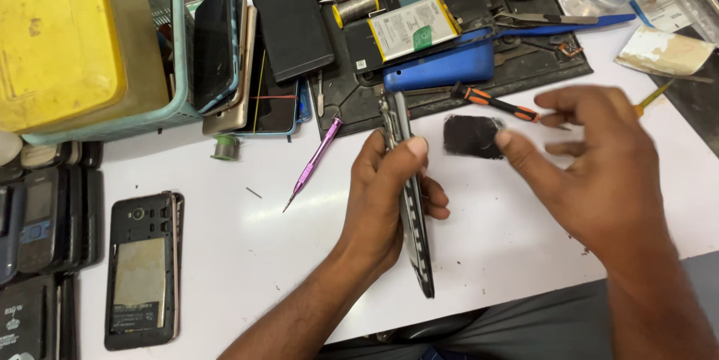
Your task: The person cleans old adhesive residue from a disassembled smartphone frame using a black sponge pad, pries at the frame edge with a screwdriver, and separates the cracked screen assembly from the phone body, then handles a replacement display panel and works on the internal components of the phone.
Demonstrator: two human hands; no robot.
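1. While the left hand (389, 195) stands a thin dark phone frame (410, 203) on edge over the white surface (240, 247), its grip is closed around the frame, thumb on the near-right side.
2. Right of it, the right hand (599, 173) pinches a small dark flat piece (470, 136) between thumb and fingers, just beside the frame's far end.
3. A purple metal screwdriver (313, 164) lies left of the left hand, an orange-and-black screwdriver (494, 102) beyond the dark piece.
4. An opened black phone with bare back (142, 270) lies at near left.
5. A black work mat (457, 53) at the far side carries a blue phone cover (442, 66) and a white battery (412, 26).
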